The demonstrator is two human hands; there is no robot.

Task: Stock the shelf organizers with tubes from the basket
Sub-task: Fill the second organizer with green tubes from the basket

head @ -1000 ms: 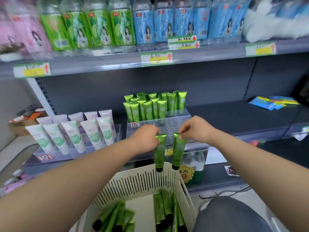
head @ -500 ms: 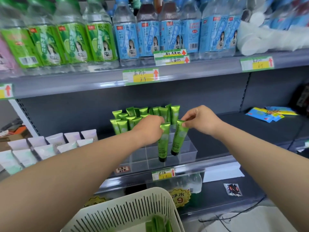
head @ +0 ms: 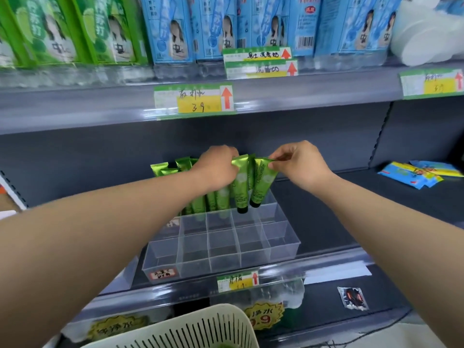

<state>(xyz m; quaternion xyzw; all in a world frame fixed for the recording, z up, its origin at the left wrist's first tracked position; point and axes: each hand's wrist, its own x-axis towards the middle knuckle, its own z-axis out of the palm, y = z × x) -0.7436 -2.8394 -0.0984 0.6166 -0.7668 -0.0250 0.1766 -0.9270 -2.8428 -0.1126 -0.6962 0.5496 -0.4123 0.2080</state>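
Head view. Both arms reach out over the shelf (head: 351,209) toward the clear organizer (head: 283,249), which sits near the shelf's front edge.

The left hand (head: 216,167) has its fingers curled and grips the flat crimped end of the left tube (head: 241,189). That tube is green and hangs cap down, nearly upright. Its black cap is low over a compartment toward the back right. I cannot tell whether the cap is inside yet.

The right hand (head: 301,164) pinches the crimped end of the right tube (head: 263,184) between thumb and forefinger, with the other fingers loosely bent. This tube is also cap down and tilted, top leaning right. It is just beside the left tube, at the organizer's back right corner.

The stocked tubes (head: 198,203) stand cap down in the back compartments, partly hidden behind the left hand.

The cream slatted basket (head: 200,330) is at the bottom edge, below the shelf, and its contents are barely visible.

On the upper shelf are green bottles (head: 50,33) and blue bottles (head: 175,28), with a price tag (head: 193,101) on the rail. Blue packets (head: 416,174) lie far right, well apart from the organizer. A small sachet (head: 352,297) lies on the lower shelf.
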